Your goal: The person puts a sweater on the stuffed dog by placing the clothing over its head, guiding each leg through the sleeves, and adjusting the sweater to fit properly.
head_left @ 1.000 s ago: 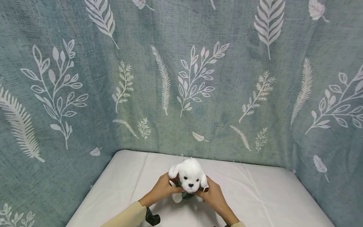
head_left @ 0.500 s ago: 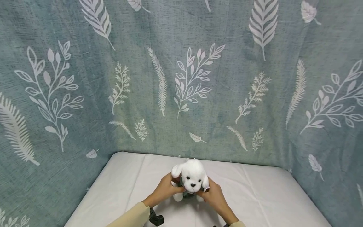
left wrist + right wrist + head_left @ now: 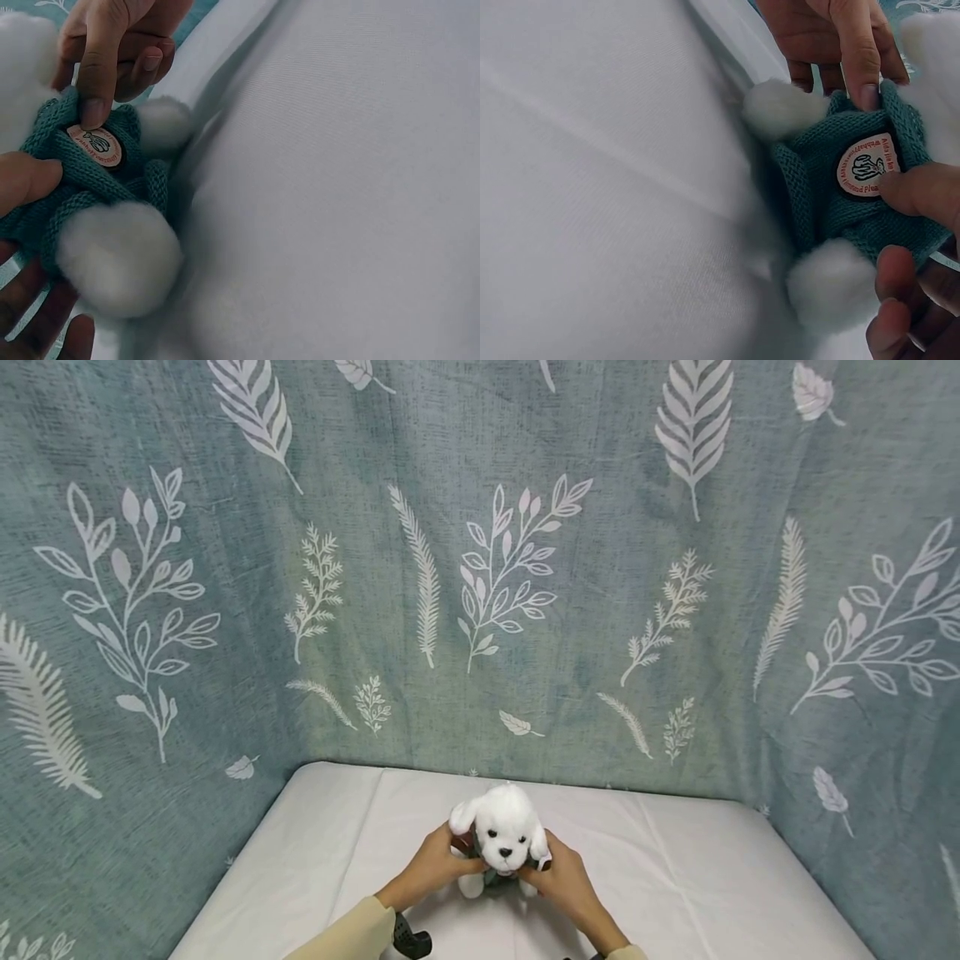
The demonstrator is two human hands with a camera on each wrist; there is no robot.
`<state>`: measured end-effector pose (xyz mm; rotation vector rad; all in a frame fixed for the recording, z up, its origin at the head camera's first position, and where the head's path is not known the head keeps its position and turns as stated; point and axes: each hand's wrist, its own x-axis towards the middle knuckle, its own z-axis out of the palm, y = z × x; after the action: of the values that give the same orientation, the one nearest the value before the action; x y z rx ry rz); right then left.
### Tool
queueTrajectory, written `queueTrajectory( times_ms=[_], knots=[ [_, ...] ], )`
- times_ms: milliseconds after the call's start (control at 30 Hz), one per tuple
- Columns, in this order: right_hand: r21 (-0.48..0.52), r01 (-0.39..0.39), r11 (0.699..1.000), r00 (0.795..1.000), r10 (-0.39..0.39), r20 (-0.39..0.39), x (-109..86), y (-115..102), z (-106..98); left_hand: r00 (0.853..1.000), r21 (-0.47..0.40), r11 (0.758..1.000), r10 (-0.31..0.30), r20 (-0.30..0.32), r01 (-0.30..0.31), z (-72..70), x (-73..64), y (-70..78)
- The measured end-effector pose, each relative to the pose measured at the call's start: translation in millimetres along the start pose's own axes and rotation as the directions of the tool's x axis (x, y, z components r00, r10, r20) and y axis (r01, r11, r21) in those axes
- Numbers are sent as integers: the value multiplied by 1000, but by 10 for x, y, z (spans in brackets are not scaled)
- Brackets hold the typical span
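A white plush dog [image 3: 506, 827] with floppy ears and a black nose sits upright on the white sheet, facing the head camera. It wears a green knitted sweater [image 3: 817, 180] with a round lettered patch [image 3: 97, 146] on its front. My left hand [image 3: 433, 870] grips the dog's side, thumb on the chest and fingers around behind. From the other side my right hand [image 3: 564, 875] holds it likewise, its thumb [image 3: 915, 193] at the patch's edge. White fluffy paws [image 3: 120, 259] stick out below the sweater. The dog's back is hidden.
White sheet [image 3: 675, 893] covers the padded surface, with faint creases. Green-blue curtains [image 3: 360, 635] with white leaf prints hang behind and at both sides. A black wrist device [image 3: 411, 939] is strapped below the left sleeve [image 3: 345, 935].
Both hands and the plush dog have shifted slightly to the right over the sheet, and the head view has turned a little. The hold on the dog looks the same.
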<state>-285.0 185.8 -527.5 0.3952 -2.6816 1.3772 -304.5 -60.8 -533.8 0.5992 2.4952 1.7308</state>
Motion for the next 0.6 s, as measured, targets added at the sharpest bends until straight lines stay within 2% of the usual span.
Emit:
queueTrajectory(
  times_ms=[233, 400, 500, 600],
  knots=[
    [12, 3, 1000, 1000, -3, 21, 18, 5, 49, 1000, 31, 999, 21, -6, -21, -28, -28, -52],
    [-35, 11, 999, 1000, -11, 15, 10, 21, 28, 999, 35, 999, 18, 34, -19, -61, -26, -71],
    [-61, 10, 998, 1000, -9, 27, 4, 39, -12, 998, 58, 998, 32, 55, -35, -124, -32, -73],
    [-74, 9, 997, 1000, -7, 25, -4, 50, -78, 996, 123, 990, 55, 66, -62, -248, -44, -70]
  ],
)
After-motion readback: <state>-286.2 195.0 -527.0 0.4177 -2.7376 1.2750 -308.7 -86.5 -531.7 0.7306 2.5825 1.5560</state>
